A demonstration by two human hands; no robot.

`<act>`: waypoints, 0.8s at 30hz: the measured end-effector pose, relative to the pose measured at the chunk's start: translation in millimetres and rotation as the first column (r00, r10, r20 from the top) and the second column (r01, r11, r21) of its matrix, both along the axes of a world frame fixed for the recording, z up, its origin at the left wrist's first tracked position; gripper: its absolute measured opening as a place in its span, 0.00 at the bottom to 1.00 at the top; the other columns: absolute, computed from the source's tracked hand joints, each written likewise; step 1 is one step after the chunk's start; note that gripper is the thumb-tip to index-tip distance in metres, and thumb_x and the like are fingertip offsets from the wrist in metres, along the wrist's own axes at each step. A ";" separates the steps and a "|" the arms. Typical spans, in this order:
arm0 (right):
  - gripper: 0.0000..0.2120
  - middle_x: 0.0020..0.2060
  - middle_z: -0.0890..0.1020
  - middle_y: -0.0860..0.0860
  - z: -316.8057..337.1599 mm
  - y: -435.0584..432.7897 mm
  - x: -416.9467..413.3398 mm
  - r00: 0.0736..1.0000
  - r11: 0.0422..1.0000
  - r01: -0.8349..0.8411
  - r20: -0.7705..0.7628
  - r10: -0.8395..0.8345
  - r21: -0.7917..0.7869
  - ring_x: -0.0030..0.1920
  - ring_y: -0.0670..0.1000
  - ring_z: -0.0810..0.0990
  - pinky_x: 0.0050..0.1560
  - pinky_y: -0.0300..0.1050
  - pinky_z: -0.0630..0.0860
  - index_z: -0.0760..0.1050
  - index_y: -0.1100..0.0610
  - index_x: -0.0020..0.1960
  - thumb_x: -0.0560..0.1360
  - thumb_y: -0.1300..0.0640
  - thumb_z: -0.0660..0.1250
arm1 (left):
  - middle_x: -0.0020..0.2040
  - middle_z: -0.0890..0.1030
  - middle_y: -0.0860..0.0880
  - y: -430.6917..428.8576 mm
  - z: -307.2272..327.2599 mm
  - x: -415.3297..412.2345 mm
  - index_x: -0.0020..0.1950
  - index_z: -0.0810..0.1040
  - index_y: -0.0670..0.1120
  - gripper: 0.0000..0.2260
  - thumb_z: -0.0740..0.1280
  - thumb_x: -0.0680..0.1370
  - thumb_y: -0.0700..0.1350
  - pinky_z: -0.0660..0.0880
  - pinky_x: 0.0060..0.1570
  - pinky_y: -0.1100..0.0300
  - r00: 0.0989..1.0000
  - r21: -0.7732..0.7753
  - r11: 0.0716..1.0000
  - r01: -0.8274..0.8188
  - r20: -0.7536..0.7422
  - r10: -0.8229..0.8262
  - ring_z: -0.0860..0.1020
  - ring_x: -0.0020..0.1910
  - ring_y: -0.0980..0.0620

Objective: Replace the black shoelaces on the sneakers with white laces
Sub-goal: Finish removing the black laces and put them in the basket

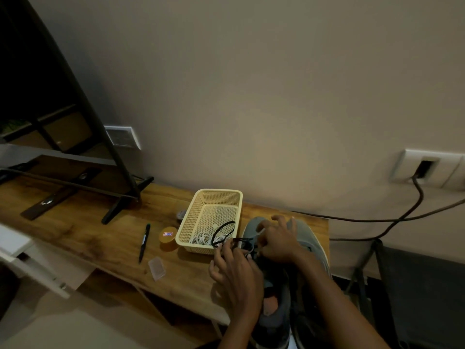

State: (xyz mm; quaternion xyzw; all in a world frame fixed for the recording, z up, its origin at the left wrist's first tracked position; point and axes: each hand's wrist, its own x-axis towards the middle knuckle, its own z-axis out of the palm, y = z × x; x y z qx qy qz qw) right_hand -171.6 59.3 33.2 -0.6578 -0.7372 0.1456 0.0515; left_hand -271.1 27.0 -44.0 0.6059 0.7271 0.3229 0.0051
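Note:
Two grey sneakers stand side by side at the right end of the wooden table; the left sneaker lies under my hands and the right sneaker beside it. My left hand pinches a black lace near the left sneaker's toe end. The lace loops up over the rim of a cream plastic basket. White laces lie coiled inside the basket. My right hand rests on the eyelet area with fingers curled; what it grips is hidden.
A black pen, an orange round container and a small clear plastic box lie left of the basket. A TV on black feet fills the table's left. Cables hang from a wall socket at right.

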 end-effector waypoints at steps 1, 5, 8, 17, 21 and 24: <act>0.11 0.64 0.71 0.45 6.1 -1.0 4.4 0.999 1.000 0.029 -0.046 -0.029 0.005 0.72 0.55 0.55 0.71 0.64 0.42 0.79 0.53 0.52 0.74 0.55 0.62 | 0.57 0.79 0.49 0.0 0.4 -0.2 0.37 0.77 0.50 0.14 0.79 0.59 0.41 0.59 0.56 0.47 1.000 -0.001 1.000 -0.007 0.008 0.007 0.70 0.60 0.45; 0.09 0.62 0.74 0.46 19.9 -2.8 28.0 0.989 0.990 0.138 -0.049 -0.138 0.007 0.68 0.54 0.60 0.70 0.59 0.51 0.78 0.50 0.51 0.73 0.54 0.63 | 0.57 0.79 0.49 -0.3 0.1 -1.6 0.36 0.77 0.50 0.13 0.79 0.59 0.41 0.58 0.56 0.47 1.000 0.024 1.000 -0.007 0.001 0.007 0.68 0.60 0.47; 0.12 0.70 0.64 0.49 11.3 -2.1 26.4 0.986 0.989 0.147 0.073 -0.148 0.025 0.72 0.58 0.55 0.71 0.64 0.47 0.76 0.46 0.57 0.75 0.50 0.61 | 0.57 0.79 0.50 0.6 -0.4 -1.0 0.36 0.77 0.51 0.14 0.79 0.59 0.41 0.58 0.55 0.48 1.000 0.010 1.000 0.010 0.014 -0.010 0.69 0.60 0.47; 0.10 0.69 0.66 0.47 -10.6 -2.4 -5.9 0.994 0.997 -0.056 0.091 0.052 0.045 0.74 0.57 0.48 0.68 0.69 0.36 0.80 0.52 0.51 0.75 0.52 0.62 | 0.55 0.79 0.49 -0.4 0.7 -0.3 0.36 0.77 0.51 0.15 0.79 0.58 0.40 0.59 0.54 0.47 1.000 0.017 1.000 0.010 -0.001 -0.010 0.71 0.59 0.45; 0.06 0.64 0.70 0.42 6.6 -3.0 14.9 1.000 0.998 0.008 -0.016 -0.007 0.056 0.72 0.54 0.54 0.70 0.64 0.38 0.80 0.48 0.46 0.73 0.53 0.64 | 0.56 0.79 0.49 -0.9 0.9 -0.2 0.37 0.77 0.51 0.13 0.78 0.60 0.40 0.59 0.55 0.46 1.000 0.028 1.000 -0.001 -0.005 0.001 0.68 0.60 0.46; 0.07 0.61 0.73 0.41 7.9 -3.7 30.7 0.990 0.994 0.105 -0.093 -0.103 0.018 0.70 0.53 0.58 0.71 0.60 0.44 0.80 0.49 0.47 0.72 0.53 0.64 | 0.56 0.79 0.49 -1.6 1.0 0.0 0.37 0.76 0.52 0.14 0.78 0.60 0.40 0.60 0.56 0.45 1.000 0.025 1.000 0.008 0.004 -0.008 0.68 0.61 0.46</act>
